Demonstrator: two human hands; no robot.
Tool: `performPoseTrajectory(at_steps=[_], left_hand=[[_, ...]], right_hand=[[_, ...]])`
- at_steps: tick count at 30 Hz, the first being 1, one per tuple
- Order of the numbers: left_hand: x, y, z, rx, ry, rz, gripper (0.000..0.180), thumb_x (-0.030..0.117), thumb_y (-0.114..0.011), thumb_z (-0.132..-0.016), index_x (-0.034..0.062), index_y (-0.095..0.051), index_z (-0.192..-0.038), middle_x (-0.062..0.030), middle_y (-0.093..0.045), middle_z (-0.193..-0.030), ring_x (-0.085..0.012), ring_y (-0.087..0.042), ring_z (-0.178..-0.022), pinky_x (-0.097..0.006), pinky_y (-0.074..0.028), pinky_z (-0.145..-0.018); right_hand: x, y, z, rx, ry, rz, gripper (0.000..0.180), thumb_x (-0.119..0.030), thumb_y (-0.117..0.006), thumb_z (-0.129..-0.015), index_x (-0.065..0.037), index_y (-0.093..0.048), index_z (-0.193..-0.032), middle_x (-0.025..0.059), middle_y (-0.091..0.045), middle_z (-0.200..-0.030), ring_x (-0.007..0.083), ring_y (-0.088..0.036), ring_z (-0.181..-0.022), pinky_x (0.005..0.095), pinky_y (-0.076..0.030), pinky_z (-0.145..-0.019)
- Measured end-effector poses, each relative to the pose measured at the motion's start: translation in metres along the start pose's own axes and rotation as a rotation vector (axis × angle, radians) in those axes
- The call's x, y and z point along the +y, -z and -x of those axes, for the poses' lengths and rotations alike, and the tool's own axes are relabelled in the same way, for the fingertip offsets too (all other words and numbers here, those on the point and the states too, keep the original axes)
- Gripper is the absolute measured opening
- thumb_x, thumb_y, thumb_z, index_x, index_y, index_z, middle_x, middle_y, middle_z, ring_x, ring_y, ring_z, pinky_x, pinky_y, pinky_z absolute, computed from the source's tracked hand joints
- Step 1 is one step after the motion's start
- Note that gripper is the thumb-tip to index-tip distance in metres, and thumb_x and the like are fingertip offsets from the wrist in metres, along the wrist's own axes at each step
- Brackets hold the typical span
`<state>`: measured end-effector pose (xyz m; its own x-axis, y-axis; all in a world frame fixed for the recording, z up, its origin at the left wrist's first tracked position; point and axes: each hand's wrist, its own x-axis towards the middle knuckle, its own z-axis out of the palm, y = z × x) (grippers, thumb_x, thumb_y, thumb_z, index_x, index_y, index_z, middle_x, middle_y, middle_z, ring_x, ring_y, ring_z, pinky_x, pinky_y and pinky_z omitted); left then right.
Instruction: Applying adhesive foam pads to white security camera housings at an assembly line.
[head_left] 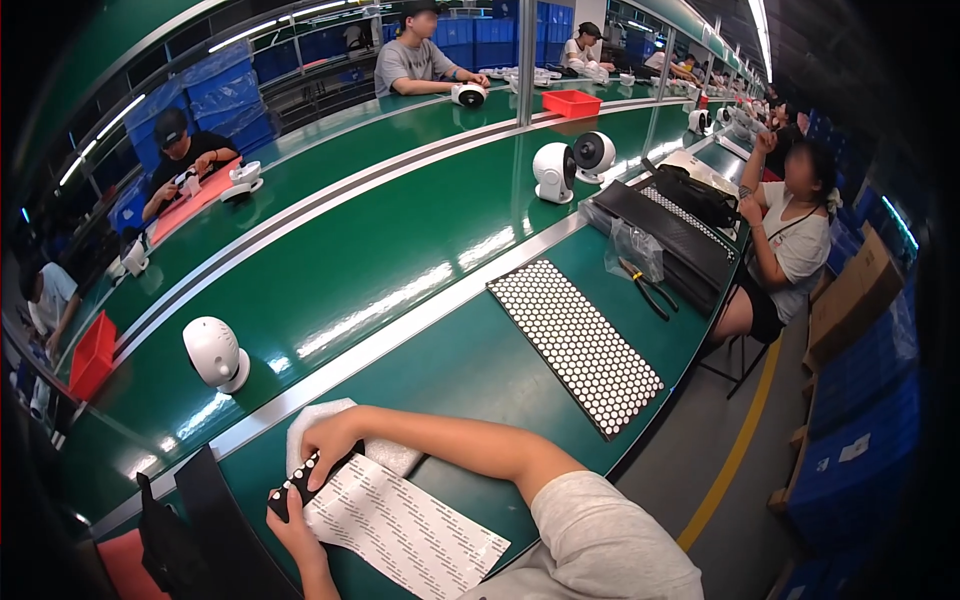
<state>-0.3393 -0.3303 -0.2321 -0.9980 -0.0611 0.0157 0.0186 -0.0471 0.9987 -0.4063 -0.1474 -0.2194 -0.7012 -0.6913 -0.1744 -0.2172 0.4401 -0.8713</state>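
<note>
My left hand and my right hand are close together at the near left of the bench, both closed on one sheet of round pads. The sheet's far end is bent up, showing black with white dots. Its white backing paper, covered in repeated small print, faces up and stretches toward me at the right. Both hands pinch the bent end, thumbs and fingers close together. Under and behind my right hand is a white foam piece, partly hidden. A second black sheet with white dots lies flat to the right.
Pliers and a clear plastic bag lie beyond the dotted sheet, beside black sheets. White rounded devices stand along the green conveyor. A co-worker sits at the right; others work across the line. Red bins stand there.
</note>
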Motion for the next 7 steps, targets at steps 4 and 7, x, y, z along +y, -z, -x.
performPoseTrajectory(at_steps=[4,7], left_hand=[[0.0011,0.0009,-0.0008,-0.028,0.013,-0.003,0.021,0.016,-0.055,-0.083,-0.0028,-0.049,-0.089,-0.0048,-0.052,-0.082,-0.0101,-0.049,-0.072,-0.022,-0.041,-0.063],[-0.0017,0.0027,-0.0009,-0.022,0.015,-0.007,0.022,0.016,-0.056,-0.082,-0.0025,-0.048,-0.091,-0.0048,-0.051,-0.084,-0.0102,-0.049,-0.073,-0.022,-0.042,-0.064]], right_hand=[[0.0005,0.0004,0.0006,0.003,0.005,-0.006,0.056,-0.049,-0.068,-0.062,0.001,-0.063,-0.087,0.0086,-0.063,-0.078,0.0174,-0.058,-0.070,0.0280,-0.044,-0.064],[0.0016,0.0000,-0.0003,-0.001,-0.005,0.035,0.056,-0.049,-0.068,-0.063,0.000,-0.063,-0.088,0.0082,-0.063,-0.079,0.0183,-0.058,-0.071,0.0280,-0.044,-0.065]])
